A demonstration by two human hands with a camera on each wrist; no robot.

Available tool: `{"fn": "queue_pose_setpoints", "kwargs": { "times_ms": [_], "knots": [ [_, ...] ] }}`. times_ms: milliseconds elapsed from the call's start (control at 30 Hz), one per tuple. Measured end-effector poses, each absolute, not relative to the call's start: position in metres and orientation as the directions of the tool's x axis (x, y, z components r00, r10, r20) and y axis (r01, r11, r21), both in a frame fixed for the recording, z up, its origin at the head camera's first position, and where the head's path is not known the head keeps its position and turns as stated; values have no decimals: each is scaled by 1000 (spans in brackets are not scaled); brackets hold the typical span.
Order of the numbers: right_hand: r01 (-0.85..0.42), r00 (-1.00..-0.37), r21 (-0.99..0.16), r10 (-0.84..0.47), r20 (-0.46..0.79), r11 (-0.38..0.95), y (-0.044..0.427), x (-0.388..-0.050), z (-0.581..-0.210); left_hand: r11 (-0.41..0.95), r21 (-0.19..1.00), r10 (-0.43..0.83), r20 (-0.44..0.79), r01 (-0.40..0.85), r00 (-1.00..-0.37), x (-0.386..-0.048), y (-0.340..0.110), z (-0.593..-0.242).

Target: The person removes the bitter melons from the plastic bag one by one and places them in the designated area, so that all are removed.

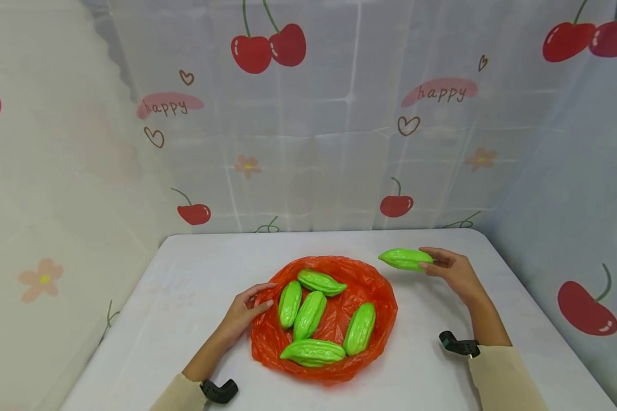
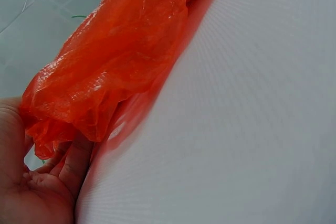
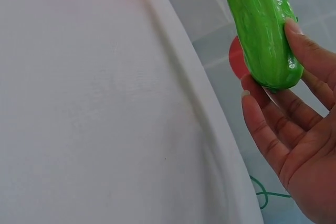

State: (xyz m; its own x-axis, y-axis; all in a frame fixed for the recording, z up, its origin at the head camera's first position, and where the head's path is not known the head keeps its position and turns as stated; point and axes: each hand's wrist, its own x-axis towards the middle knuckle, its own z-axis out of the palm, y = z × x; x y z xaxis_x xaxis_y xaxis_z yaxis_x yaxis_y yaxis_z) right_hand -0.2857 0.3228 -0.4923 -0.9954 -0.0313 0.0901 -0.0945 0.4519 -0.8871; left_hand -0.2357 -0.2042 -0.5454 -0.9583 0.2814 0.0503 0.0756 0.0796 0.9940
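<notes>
My right hand (image 1: 454,275) pinches a green bitter melon (image 1: 404,259) by its blunt end, off to the right of the bag. In the right wrist view the thumb lies on one side of the melon (image 3: 265,35) and the fingers are on the other. A red plastic bag (image 1: 334,374) lies spread open on the table with several more bitter melons inside, one of them (image 1: 360,328) along its right side. At the bag's left rim, my left hand (image 1: 241,314) holds the edge between thumb and fingers. Up close, the crumpled plastic (image 2: 105,77) hides part of those fingers.
The white-covered table (image 1: 195,274) extends around the bag. Behind it hangs a curtain (image 1: 318,188) printed with cherries, with more sheeting at both sides. A black strap device (image 1: 459,343) is on each wrist.
</notes>
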Motion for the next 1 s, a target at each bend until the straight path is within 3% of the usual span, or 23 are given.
{"fn": "queue_pose_setpoints", "kwargs": {
  "times_ms": [1000],
  "knots": [
    [-5,-999,-893,38,24,450,340,-285,-515,95,991,287,66,97,-956,-235,-205,-546]
  ]
}}
